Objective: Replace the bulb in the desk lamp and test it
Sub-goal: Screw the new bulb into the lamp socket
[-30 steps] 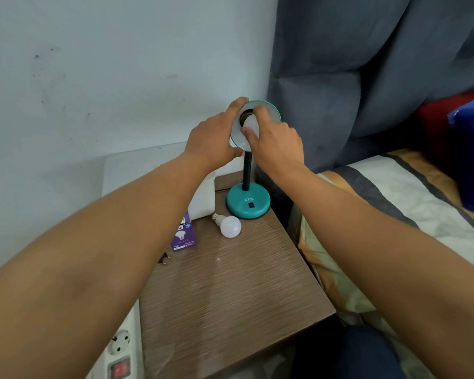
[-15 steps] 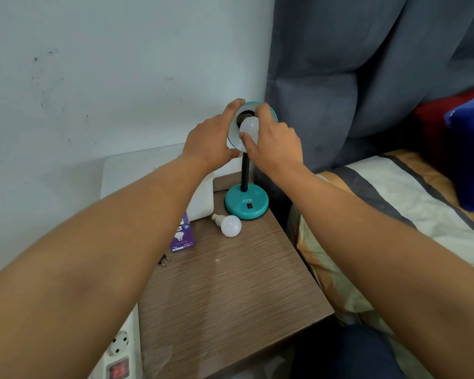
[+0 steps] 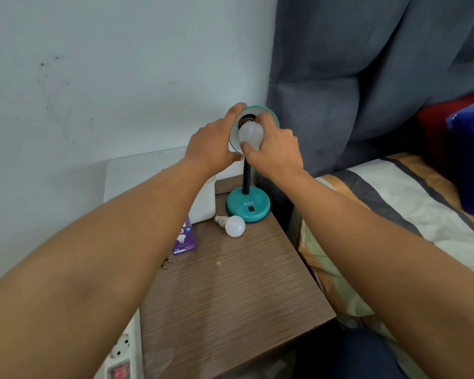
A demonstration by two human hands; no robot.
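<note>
Bulb-fitting step: our left hand (image 3: pixel 212 149) gripped the lamp shade (image 3: pixel 268 112), our right hand (image 3: pixel 274 151) gripped the bulb (image 3: pixel 250 134) at its socket; next, we judged, careful twisting, another bulb (image 3: pixel 234 225) beside the lamp base (image 3: pixel 248 205).

We are looking at a pale wall (image 3: pixel 99 67) filling the upper left of the frame, marked with a few dark specks. A grey-blue curtain (image 3: pixel 367 64) is hanging in folds across the upper right. A wood-grain bedside table (image 3: pixel 230 296) is sitting at lower centre, and a bed with a striped cover (image 3: pixel 394 203) is lying along the right edge.
</note>
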